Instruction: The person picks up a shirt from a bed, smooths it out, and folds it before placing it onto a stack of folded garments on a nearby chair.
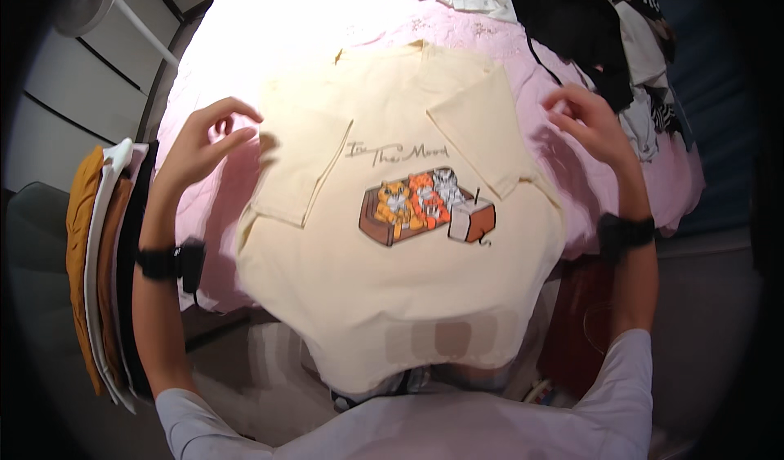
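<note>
A cream T-shirt (392, 276) lies front up across the edge of the bed, its collar away from me and its hem hanging down towards my lap. Both sleeves are turned inward over the chest. A printed picture of cartoon cats on a sofa (422, 206) and some lettering mark its front. My left hand (211, 132) is beside the shirt's left edge, thumb and fingers apart, holding nothing. Off the right edge, my right hand (582, 120) hovers over the bed with curled, parted fingers and nothing in them. Each wrist wears a black strapped device.
Pink quilted bedding (490, 37) covers the bed. Dark, white and striped clothes (576, 25) are heaped at the far right. Several folded garments (110, 264) hang over a chair (37, 246) on the left. A white fan (89, 1) stands at the upper left.
</note>
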A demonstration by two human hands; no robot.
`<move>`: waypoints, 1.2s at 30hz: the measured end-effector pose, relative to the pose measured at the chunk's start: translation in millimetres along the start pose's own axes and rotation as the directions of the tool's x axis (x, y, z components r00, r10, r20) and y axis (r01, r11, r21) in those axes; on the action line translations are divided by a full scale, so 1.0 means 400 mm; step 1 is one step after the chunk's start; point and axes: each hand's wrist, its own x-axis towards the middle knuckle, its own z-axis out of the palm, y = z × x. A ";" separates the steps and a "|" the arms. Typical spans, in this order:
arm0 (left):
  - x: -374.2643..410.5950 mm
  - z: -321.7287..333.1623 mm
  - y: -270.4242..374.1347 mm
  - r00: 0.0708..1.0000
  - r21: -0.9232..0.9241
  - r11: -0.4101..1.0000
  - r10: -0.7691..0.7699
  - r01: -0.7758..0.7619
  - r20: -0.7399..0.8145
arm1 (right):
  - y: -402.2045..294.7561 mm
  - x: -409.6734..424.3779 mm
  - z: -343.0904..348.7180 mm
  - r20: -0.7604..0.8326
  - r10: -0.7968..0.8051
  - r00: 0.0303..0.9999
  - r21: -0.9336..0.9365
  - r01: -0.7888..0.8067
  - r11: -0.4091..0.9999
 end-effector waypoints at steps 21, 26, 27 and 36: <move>0.242 0.047 -0.186 0.941 0.026 0.986 -0.167 0.167 0.295 | 0.197 0.310 0.078 0.322 0.153 0.934 0.064 -0.182 0.981; 0.233 0.026 -0.203 0.937 0.002 0.975 -0.213 0.221 0.278 | 0.203 0.314 0.074 0.324 0.140 0.935 0.145 -0.196 0.970; 0.229 0.025 -0.208 0.936 -0.004 0.972 -0.224 0.234 0.273 | 0.208 0.315 0.070 0.339 0.145 0.930 0.143 -0.203 0.969; 0.215 0.019 -0.231 0.946 -0.028 0.979 -0.189 0.204 0.263 | 0.207 0.303 0.054 0.320 0.169 0.932 0.108 -0.213 0.971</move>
